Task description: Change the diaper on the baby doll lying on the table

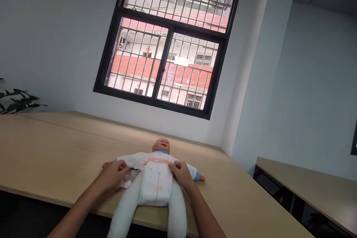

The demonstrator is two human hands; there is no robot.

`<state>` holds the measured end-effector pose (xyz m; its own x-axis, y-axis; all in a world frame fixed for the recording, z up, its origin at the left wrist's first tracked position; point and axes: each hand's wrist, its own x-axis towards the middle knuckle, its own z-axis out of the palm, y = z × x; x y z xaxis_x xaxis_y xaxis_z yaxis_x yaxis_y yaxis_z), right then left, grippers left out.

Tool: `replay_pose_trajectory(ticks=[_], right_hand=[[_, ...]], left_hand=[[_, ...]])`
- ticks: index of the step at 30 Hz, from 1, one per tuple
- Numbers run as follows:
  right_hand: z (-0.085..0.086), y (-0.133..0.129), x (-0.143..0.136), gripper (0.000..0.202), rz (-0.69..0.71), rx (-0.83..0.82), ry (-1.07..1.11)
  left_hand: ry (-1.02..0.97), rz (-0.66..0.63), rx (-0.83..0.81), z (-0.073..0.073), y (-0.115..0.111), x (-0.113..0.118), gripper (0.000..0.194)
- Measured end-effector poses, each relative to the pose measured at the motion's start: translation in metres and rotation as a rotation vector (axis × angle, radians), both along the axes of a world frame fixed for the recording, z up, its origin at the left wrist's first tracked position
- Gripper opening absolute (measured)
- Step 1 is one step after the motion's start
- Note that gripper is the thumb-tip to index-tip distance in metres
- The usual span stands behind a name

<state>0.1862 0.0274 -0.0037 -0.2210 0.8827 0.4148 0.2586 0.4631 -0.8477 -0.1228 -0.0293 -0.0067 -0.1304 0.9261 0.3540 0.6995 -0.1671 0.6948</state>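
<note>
A baby doll (161, 145) in a white long-sleeved top with blue cuffs lies on its back on the table, legs toward me. A white diaper (156, 186) with faint prints covers its front from the belly to between the legs. My right hand (182, 174) is closed in a pinch at the diaper's upper right corner. At the doll's left-hand side in view, my left hand (115, 174) has its fingers bent together beside the diaper's crumpled white side flap (131, 179). Its fingertips seem to grip that flap, partly hidden by the hand.
The light wooden table (69, 148) runs back to the wall, its front edge near the doll's legs. A second table (306, 186) stands to the right. A barred window (161, 68) is ahead, and plant leaves (19, 101) show at the far left.
</note>
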Motion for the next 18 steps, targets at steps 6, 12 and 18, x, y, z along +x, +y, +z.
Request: replay_pose_trajectory(ticks=[6,12,18], right_hand=[[0.042,-0.024,-0.039,0.026,0.039,0.114,-0.145],[0.069,-0.068,-0.099,0.018,0.386,0.531,-0.633],[0.045,-0.080,-0.101,0.025,0.425,0.560,-0.821]], left_hand=[[0.128,-0.097,-0.068,-0.018,0.002,-0.007,0.025],[0.153,-0.168,-0.128,-0.021,0.016,0.009,0.017],[0.008,-0.189,-0.070,-0.028,0.030,0.000,0.019]])
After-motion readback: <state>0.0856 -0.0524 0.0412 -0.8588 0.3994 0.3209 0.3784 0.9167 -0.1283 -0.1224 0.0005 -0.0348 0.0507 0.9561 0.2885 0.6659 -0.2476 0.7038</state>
